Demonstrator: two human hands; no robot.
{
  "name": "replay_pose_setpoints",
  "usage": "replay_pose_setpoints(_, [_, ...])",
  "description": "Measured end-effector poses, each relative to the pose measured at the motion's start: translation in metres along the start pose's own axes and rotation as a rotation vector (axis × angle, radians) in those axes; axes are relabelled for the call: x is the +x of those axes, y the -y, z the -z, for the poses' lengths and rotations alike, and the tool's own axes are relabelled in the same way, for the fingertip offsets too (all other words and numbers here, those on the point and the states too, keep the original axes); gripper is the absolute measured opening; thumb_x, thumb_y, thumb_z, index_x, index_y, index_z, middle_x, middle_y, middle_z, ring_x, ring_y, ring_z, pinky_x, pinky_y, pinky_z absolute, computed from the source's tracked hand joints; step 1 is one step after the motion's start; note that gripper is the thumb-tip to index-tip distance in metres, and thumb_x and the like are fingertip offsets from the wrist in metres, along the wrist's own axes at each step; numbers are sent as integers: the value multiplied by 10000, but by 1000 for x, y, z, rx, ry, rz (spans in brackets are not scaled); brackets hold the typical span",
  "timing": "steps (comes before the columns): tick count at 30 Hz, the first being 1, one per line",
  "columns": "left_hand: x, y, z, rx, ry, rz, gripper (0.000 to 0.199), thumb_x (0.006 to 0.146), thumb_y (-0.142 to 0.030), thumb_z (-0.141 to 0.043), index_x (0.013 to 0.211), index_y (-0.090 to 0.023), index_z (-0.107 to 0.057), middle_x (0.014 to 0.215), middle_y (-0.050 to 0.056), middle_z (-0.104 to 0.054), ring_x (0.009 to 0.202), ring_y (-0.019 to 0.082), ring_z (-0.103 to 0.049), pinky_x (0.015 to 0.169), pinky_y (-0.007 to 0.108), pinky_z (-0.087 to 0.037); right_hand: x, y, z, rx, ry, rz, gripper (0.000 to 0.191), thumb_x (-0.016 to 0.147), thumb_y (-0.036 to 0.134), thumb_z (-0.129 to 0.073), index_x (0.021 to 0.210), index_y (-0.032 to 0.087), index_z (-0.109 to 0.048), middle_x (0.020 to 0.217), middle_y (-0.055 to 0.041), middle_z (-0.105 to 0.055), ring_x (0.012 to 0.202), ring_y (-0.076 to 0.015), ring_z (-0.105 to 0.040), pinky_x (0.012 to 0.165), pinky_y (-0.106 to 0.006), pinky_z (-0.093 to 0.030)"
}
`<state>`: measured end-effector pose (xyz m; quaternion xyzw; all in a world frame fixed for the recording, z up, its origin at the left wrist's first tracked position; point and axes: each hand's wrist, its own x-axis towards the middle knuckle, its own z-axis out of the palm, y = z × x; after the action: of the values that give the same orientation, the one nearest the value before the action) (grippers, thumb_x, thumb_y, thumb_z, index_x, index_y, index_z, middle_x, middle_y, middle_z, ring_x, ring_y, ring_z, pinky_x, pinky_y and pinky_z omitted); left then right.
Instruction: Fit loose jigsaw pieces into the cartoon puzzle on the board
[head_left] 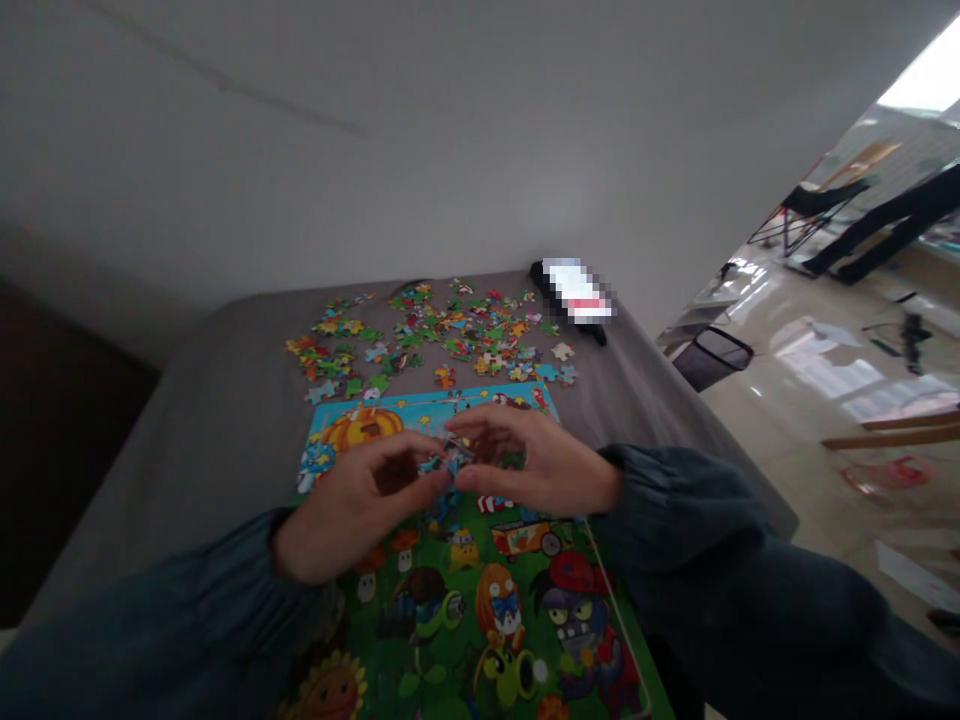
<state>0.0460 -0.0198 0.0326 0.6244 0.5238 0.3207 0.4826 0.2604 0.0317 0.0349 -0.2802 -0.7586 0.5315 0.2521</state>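
Observation:
Over the upper part of a colourful cartoon puzzle board (480,560), my left hand (360,505) and my right hand (536,462) meet with fingertips almost together. Small jigsaw pieces (454,456), bluish and grey, are pinched between them; their exact number is hard to make out. Both hands are closed at the fingertips, thumbs toward each other. Beneath them, the middle of the board's picture is partly hidden. Just beyond its top edge lies a loose orange jigsaw piece (445,377).
Many loose jigsaw pieces (427,325) are scattered across the grey cloth-covered surface (225,400) behind the board. A lit phone (576,290) lies at the back right, near a pale wall (450,150). On the right, the floor holds a bin (709,358), and a person's legs (885,225) show farther off.

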Motion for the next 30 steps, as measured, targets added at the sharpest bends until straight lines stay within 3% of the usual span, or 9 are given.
replay_pose_setpoints(3, [-1, 5, -11, -69, 7, -6, 262, 765, -448, -727, 893, -221, -701, 847, 25, -717, 751, 179, -653, 643, 269, -532, 1, -8, -15, 97, 13, -28, 324, 839, 393, -698, 1096, 203, -644, 913, -27, -680, 752, -129, -623, 680, -283, -535])
replay_pose_setpoints(8, [-1, 13, -5, -146, 21, 41, 372, 796, -432, -721, 1107, -231, -693, 896, 23, -730, 787, 176, -665, 720, 288, -549, 4, -18, -12, 322, -26, -130, 264, 840, 362, -699, 1019, 174, -649, 759, -3, -686, 700, -123, -663, 669, -273, -564])
replay_pose_setpoints(13, [-3, 11, -2, -216, 43, 96, 459, 810, -454, -704, 1207, -223, -678, 906, 40, -751, 845, 203, -691, 781, 321, -561, 3, -14, -9, 331, -58, -144, 261, 844, 402, -691, 964, 172, -667, 706, 4, -677, 654, -114, -656, 643, -260, -565])
replay_pose_setpoints(23, [-5, 15, -3, -455, 3, 191, 379, 790, -402, -738, 1142, -264, -721, 1082, 45, -749, 884, 203, -717, 837, 336, -575, 1, -14, -8, 329, -60, -217, 318, 848, 390, -685, 1058, 155, -648, 704, -6, -713, 613, -113, -670, 602, -247, -562])
replay_pose_setpoints(30, [-2, 14, -5, -403, -22, 193, 391, 746, -410, -770, 1094, -239, -721, 879, 39, -764, 754, 181, -709, 707, 285, -583, 0, -9, -8, 327, -76, -200, 293, 845, 348, -690, 1061, 172, -600, 721, 1, -715, 624, -111, -678, 602, -236, -552])
